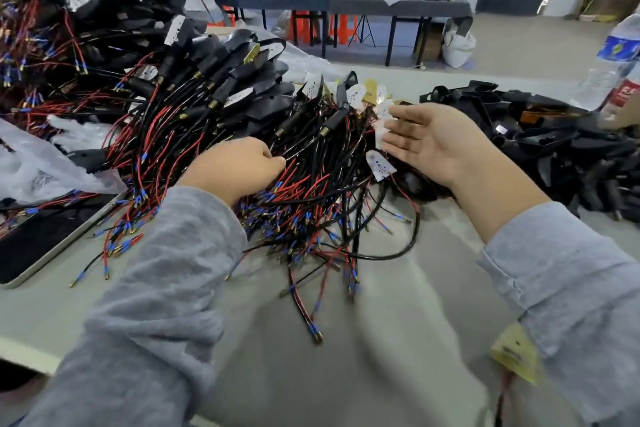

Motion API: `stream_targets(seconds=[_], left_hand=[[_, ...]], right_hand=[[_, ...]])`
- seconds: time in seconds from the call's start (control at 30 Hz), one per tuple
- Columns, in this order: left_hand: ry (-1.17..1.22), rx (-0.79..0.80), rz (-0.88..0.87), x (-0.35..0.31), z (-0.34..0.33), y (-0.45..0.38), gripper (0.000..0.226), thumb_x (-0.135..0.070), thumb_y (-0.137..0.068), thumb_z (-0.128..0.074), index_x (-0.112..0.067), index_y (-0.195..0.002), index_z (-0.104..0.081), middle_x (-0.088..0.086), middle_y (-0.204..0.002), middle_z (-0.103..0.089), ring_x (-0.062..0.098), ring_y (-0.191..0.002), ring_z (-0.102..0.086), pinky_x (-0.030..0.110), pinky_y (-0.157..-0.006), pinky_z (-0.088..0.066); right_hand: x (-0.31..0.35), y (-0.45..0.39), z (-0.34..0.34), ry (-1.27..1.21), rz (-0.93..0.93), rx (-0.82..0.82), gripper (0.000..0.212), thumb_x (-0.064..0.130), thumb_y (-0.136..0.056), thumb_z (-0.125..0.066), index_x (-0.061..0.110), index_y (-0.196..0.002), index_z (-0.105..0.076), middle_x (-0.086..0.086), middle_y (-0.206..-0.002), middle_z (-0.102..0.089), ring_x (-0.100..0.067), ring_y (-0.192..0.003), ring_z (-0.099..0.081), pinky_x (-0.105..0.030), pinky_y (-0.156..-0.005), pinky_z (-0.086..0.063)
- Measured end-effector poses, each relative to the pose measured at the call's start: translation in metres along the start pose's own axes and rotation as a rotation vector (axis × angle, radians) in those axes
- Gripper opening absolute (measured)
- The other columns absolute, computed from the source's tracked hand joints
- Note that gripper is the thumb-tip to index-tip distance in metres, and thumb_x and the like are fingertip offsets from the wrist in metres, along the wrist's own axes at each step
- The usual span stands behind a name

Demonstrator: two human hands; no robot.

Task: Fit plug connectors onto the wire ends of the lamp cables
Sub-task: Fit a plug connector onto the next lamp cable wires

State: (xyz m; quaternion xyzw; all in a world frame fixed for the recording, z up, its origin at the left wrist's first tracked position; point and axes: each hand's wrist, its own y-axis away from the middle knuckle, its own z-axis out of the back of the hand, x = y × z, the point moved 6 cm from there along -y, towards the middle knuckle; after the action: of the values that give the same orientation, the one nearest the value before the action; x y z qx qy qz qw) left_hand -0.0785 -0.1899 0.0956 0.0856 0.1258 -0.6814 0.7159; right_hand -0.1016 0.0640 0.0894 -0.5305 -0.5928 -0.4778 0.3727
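Head view. Grey tabletop (pixel 398 305) carries a big heap of lamp cables (pixel 242 135): black sheathed leads splitting into red and black wires, the ends tipped with blue sleeves and brass terminals. The wire ends fan out toward the near edge; black lamp housings with white and yellow tags sit at the far side of the heap. A second, taller stack of lamp assemblies (pixel 86 17) rises at far left.

Left hand (pixel 239 166) lies knuckles-up on the heap, fingers curled down into the red and black wires. It seems to be pinching a black lead at its fingertips, though the grip itself is hidden under the hand. Grey sleeve runs back to the lower left corner.

Right hand (pixel 429 142) hovers palm-up at the right edge of the heap, fingers straight and slightly spread, holding nothing. Its fingertips are just beside a cluster of white tags (pixel 381 166). The hand is somewhat blurred.

A few loose cables trail alone across the bare tabletop toward the near edge, one ending in a blue-sleeved terminal (pixel 317 334).

Left: crumpled clear plastic bag (pixel 52 163) lying partly over a flat tray (pixel 41 236) with a dark inside and a pale rim. Right: pile of black plastic parts (pixel 554 142). Far right: water bottle (pixel 613 59), upright, blue label. A yellow tag (pixel 516 354) shows near the right sleeve, blurred.

Background: another long table (pixel 346 5) with two people in white tops beside it.
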Motion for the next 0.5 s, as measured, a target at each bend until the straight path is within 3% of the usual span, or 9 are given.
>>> stream_targets(seconds=[0.13,0.23,0.37,0.5], left_hand=[[0.013,-0.238,-0.024,-0.037,0.018,0.02,0.033,-0.047,-0.092,-0.043,-0.03,-0.11,-0.065,0.006,-0.109,-0.063,0.033,-0.112,-0.049,0.044,-0.093,-0.04],[0.002,-0.317,-0.105,-0.079,0.009,0.034,0.032,-0.045,-0.092,-0.042,-0.031,-0.109,-0.065,0.007,-0.112,-0.06,0.034,-0.118,-0.043,0.048,-0.093,-0.037],[0.181,-0.143,-0.238,-0.124,-0.034,0.042,0.026,-0.037,-0.09,-0.045,-0.025,-0.099,-0.065,0.004,-0.106,-0.066,0.03,-0.108,-0.054,0.04,-0.091,-0.046],[-0.033,0.107,-0.313,-0.162,-0.091,0.048,0.027,-0.036,-0.089,-0.048,-0.013,-0.093,-0.062,0.007,-0.095,-0.067,0.032,-0.088,-0.058,0.034,-0.075,-0.046]], right_hand=[[0.001,0.019,0.039,0.033,-0.011,-0.069,0.017,0.021,-0.097,-0.05,0.015,-0.096,-0.066,-0.001,-0.079,-0.065,-0.017,-0.071,-0.063,-0.027,-0.069,-0.054],[-0.002,0.037,0.063,0.068,-0.006,-0.111,0.019,0.021,-0.097,-0.05,0.015,-0.096,-0.067,-0.001,-0.075,-0.065,-0.016,-0.065,-0.063,-0.027,-0.068,-0.054],[-0.011,0.063,0.085,0.122,0.004,-0.139,0.016,0.018,-0.095,-0.053,0.012,-0.099,-0.067,-0.003,-0.074,-0.064,-0.017,-0.062,-0.06,-0.027,-0.065,-0.052],[-0.024,0.079,0.094,0.198,-0.01,-0.174,0.012,0.016,-0.095,-0.056,0.009,-0.098,-0.066,-0.006,-0.072,-0.061,-0.019,-0.059,-0.055,-0.029,-0.061,-0.047]])
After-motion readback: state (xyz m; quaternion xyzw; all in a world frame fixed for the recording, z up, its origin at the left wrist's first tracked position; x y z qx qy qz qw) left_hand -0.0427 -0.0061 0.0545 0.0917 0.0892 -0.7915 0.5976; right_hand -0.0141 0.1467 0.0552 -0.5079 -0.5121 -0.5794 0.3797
